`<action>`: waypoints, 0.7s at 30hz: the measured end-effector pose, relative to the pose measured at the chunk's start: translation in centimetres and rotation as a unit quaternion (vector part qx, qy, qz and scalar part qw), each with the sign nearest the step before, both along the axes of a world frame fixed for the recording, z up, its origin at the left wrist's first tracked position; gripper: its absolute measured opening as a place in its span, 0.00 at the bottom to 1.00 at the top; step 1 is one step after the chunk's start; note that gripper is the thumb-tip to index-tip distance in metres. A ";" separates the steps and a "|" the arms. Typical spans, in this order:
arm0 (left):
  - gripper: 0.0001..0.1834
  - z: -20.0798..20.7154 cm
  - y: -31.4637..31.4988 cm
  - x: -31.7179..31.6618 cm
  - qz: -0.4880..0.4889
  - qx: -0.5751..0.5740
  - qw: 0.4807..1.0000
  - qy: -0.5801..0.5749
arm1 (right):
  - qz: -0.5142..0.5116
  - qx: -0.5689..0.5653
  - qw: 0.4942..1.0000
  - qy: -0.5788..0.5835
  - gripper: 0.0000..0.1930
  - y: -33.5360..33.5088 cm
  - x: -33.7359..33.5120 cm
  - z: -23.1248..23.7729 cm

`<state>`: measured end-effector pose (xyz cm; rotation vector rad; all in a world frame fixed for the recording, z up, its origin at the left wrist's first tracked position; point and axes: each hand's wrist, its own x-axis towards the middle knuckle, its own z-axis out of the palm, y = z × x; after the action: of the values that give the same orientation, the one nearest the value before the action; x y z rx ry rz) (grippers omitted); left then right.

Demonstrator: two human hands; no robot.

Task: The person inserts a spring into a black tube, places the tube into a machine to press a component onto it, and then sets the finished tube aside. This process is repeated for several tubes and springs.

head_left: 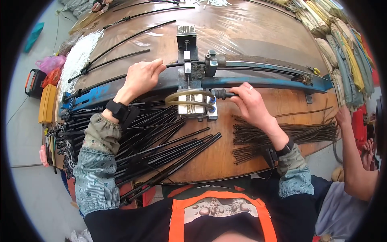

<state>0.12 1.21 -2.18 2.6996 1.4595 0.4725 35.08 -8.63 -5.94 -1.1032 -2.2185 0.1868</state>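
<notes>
My left hand (143, 74) is closed around a slim black rod (174, 65), which runs rightward into a metal clamping fixture (188, 68) on a long blue bench rail (258, 82). My right hand (252, 101) pinches the thin end of a black, knob-like piece (222, 94) at the fixture's right side, where blue hose fittings sit. What lies inside the right fingers is partly hidden. Just left of those fittings, a looped yellowish hose (174, 97) crosses the metal block.
Many black rods (161, 149) are heaped on the near left of the wooden table (225, 157). Long thin springs (278, 135) lie in a bundle at the right. White small pieces (80, 50) pile up at far left. Another person's arm (350, 157) reaches in from the right.
</notes>
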 end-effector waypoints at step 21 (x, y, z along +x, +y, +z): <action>0.06 1.3 -13.2 -13.1 0.068 0.120 0.973 0.183 | -0.090 0.153 0.954 -0.242 0.11 -3.8 -12.4 -6.1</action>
<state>-13.03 -12.01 -0.85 3.0136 1.7911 0.1672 22.70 -12.45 -12.05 -1.2619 -2.4306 -0.5448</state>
